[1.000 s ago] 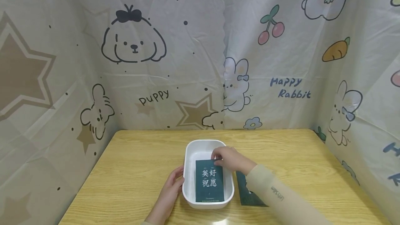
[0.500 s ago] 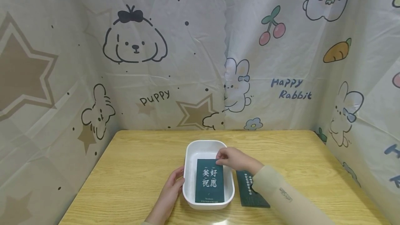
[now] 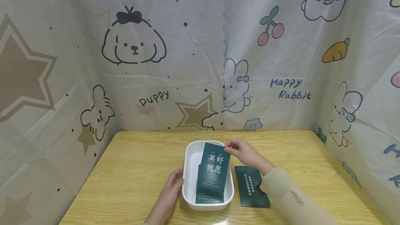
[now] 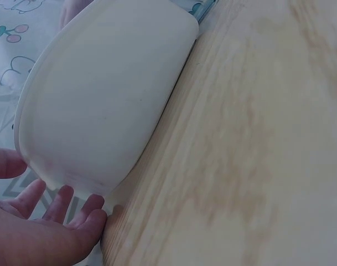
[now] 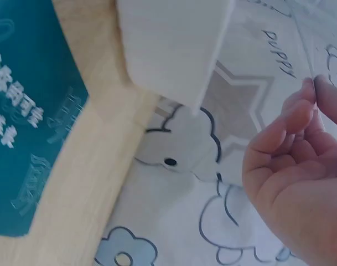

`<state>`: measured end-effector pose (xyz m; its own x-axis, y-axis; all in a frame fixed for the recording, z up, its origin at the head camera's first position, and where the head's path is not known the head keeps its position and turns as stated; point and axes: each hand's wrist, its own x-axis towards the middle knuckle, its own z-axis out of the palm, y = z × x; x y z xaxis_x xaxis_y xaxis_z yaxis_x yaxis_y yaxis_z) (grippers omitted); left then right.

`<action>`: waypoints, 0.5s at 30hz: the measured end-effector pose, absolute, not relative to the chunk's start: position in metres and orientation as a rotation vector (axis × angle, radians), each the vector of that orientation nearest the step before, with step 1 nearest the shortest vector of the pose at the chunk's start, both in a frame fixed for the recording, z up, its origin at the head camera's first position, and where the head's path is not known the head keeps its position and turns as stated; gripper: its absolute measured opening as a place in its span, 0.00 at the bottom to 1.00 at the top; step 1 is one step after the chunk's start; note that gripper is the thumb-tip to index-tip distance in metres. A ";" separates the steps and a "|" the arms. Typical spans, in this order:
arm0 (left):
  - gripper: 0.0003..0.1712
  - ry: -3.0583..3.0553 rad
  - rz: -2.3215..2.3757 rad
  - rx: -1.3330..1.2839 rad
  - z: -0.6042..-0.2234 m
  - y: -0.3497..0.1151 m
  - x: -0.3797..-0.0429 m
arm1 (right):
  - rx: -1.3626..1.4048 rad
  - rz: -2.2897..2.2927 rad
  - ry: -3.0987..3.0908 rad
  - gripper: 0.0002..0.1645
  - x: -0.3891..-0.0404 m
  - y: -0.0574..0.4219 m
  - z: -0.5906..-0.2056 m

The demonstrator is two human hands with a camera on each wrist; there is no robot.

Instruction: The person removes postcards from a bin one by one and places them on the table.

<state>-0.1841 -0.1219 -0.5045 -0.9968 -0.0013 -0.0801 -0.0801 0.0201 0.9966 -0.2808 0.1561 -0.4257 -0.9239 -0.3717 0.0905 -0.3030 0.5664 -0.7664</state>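
Note:
My right hand (image 3: pixel 245 153) pinches the top right corner of a dark green card (image 3: pixel 214 176) with white Chinese characters. That card is raised and tilted over a white plastic tray (image 3: pixel 186 195). Below it, another dark green card (image 3: pixel 207 197) lies in the tray, mostly covered. In the right wrist view, thumb and fingertips meet on the pinched card, which appears nearly edge-on. Against the tray's left outer wall rests my left hand (image 3: pixel 167 193); the left wrist view shows its fingers spread and lightly bent, touching the tray wall (image 4: pixel 102 83) without wrapping round it.
A dark green card sleeve (image 3: pixel 248 186) with white writing and a notch in its right edge lies on the wooden table (image 3: pixel 137 169), right of the tray. Cartoon-printed curtains (image 3: pixel 187 61) stand behind and along both sides of the table.
My right hand has pulled the card up and to the right, from lying in the tray to tilted above it, uncovering another card. The left hand and tray stay in place.

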 end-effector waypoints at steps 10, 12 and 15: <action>0.27 2.207 2.167 -0.091 -0.505 -0.122 -0.183 | -0.479 -1.428 2.707 0.19 -0.282 0.189 -0.412; 0.27 2.205 2.171 -0.079 -0.505 -0.122 -0.183 | -0.420 -1.442 2.692 0.20 -0.281 0.196 -0.411; 0.27 2.205 2.178 -0.058 -0.506 -0.122 -0.183 | -0.399 -1.438 2.674 0.21 -0.280 0.207 -0.410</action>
